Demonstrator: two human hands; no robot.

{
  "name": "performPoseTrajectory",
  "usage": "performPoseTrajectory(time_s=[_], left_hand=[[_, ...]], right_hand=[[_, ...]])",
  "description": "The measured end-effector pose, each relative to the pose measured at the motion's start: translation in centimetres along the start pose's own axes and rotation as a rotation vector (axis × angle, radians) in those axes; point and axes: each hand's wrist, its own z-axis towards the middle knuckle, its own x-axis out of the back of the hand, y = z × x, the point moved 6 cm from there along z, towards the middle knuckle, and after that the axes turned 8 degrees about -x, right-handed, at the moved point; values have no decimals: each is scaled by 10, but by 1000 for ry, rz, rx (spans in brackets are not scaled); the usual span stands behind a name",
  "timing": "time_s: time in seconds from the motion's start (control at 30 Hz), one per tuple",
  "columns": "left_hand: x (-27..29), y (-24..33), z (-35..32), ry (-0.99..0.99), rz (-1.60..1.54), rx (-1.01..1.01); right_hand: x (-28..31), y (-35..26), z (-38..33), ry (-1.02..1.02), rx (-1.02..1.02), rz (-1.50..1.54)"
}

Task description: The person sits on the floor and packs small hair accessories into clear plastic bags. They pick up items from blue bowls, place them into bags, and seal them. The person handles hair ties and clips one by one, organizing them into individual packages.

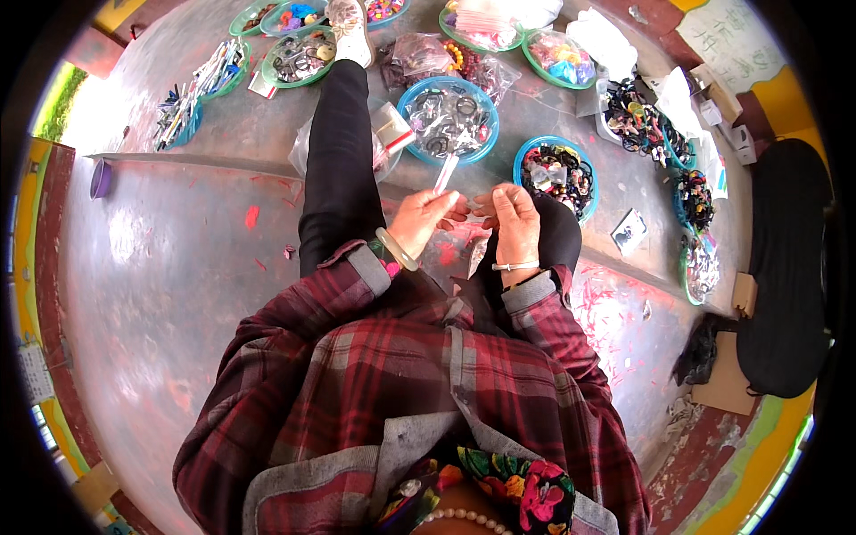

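Note:
In front of my lap, my left hand [423, 220] is closed, with a narrow white strip with reddish edges [445, 173] standing up from between thumb and fingers. Close beside it, my right hand [515, 225] has its thumb and fingers pinched together. Whatever may be between those right fingertips is too small to name. The fingertips of both hands almost meet. Just beyond them sits a round blue basket [425, 148] of small clear packets, some with dark rings. A second blue basket [521, 162], holding dark beaded bands, stands past my right knee.
A clear bag with a red-and-white pack [393, 129] lies beside my outstretched left leg. Green baskets [526, 45] and bagged goods [419, 55] stand farther off. More baskets of bands [692, 196] line the right. A raised floor edge [223, 168] crosses ahead; red scraps [615, 308] litter the floor.

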Motion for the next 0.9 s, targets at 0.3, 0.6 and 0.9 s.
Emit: performPoseTrajectory(time_s=[0.3,0.6,0.9], left_hand=[[23,34,-1,150,-154,-58],[10,41,-9,62,-4,50],[18,40,-6,109,-59,48]], right_hand=[[-7,26,-6,-281,-306,-230],[-13,25,-9,-381,-286,-291],[-17,23,-11,-377,-281,-334]])
